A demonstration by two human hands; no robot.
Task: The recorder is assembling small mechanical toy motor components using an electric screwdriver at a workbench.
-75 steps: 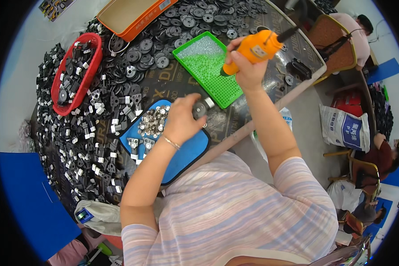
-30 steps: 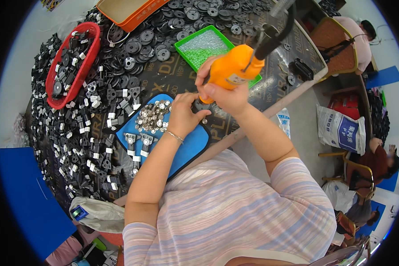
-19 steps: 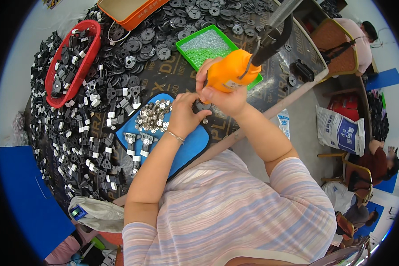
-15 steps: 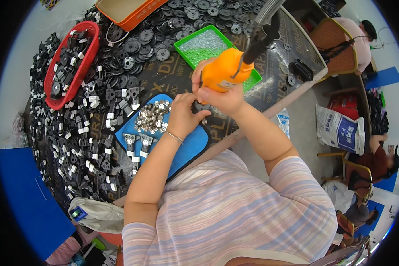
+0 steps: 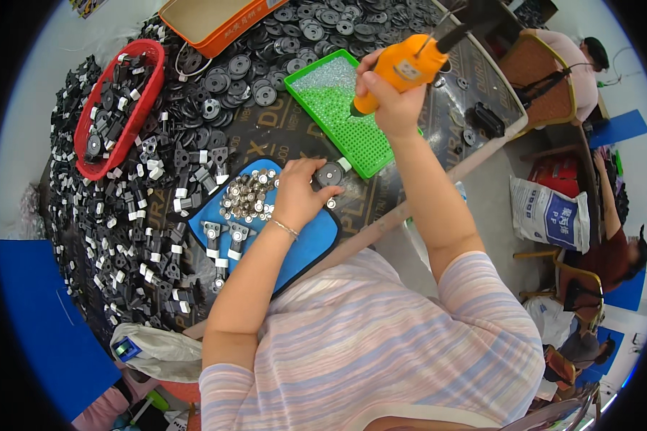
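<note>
My right hand (image 5: 397,104) is wrapped round an orange electric screwdriver (image 5: 408,63). The driver's tip points down over a green perforated tray (image 5: 370,167) that holds many small shiny screws (image 5: 327,75). My left hand (image 5: 300,192) grips a black round disc (image 5: 329,174) between thumb and fingers; a white-tipped piece shows at its far side. A small metal cap (image 5: 331,204) lies beside the left thumb. Under that wrist a blue mat (image 5: 305,248) carries a heap of silvery caps (image 5: 248,194) and two black-and-white caster brackets (image 5: 237,241).
Black discs (image 5: 226,75) are heaped at the back, black-and-white brackets (image 5: 154,237) across the left. A red basket (image 5: 155,86) of parts and an orange box (image 5: 210,49) stand behind. A dark oblong object (image 5: 489,118) lies at the right. Other people sit beyond the table edge (image 5: 474,154).
My right hand has lifted the screwdriver off the disc and moved it up and right, its tip now over the screw tray. My left hand stays at the disc, now more exposed.
</note>
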